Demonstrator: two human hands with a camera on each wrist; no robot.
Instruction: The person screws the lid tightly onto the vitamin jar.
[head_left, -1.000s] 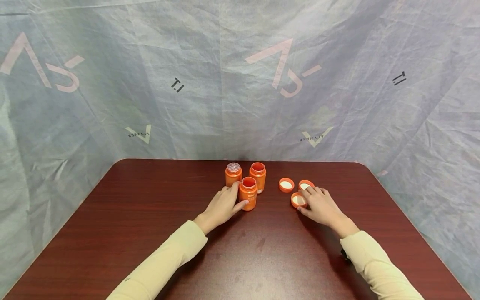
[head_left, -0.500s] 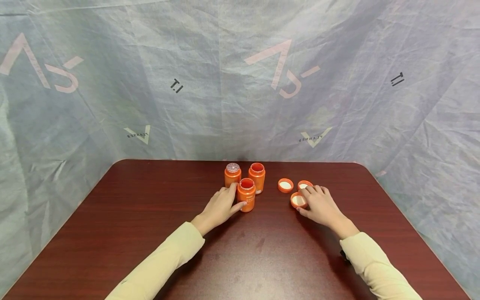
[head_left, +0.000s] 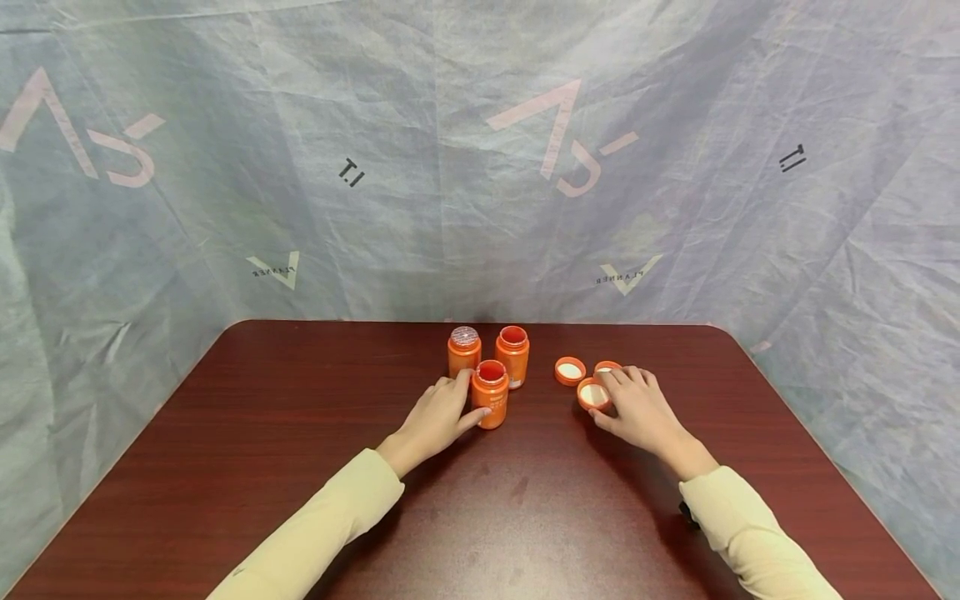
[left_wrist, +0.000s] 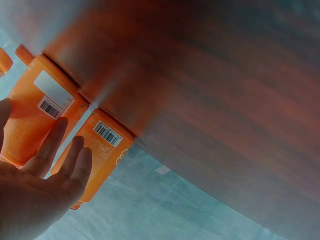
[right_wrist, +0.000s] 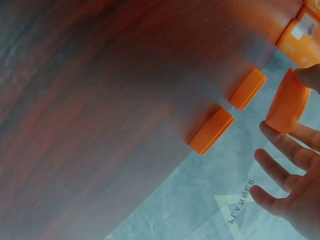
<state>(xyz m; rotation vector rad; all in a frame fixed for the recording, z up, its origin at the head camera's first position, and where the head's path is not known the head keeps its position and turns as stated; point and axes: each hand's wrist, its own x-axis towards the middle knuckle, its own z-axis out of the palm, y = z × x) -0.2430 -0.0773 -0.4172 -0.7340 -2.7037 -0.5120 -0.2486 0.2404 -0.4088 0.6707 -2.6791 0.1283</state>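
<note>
Upright in the middle of the table stands an orange bottle (head_left: 492,404) without a lid, its red inside showing at the mouth. My left hand (head_left: 437,415) grips its left side, thumb across the front. In the left wrist view, labels with barcodes show on the gripped bottle (left_wrist: 37,100) and on another behind the fingers. My right hand (head_left: 636,410) pinches an orange screw cap (head_left: 593,395) with a pale inside between thumb and fingers. That pinched cap (right_wrist: 287,102) is tilted and off the tabletop in the right wrist view.
Behind the gripped bottle stand an orange bottle with a silvery covered mouth (head_left: 465,354) and an open orange bottle (head_left: 513,358). Two more caps lie on the table: one left cap (head_left: 570,372) and another cap (head_left: 607,367) partly behind my right fingers. A grey cloth (head_left: 450,208) hangs behind the table.
My right hand has raised the pinched cap slightly and shifted it a little left. The gripped bottle and my left hand have come slightly nearer and left.
</note>
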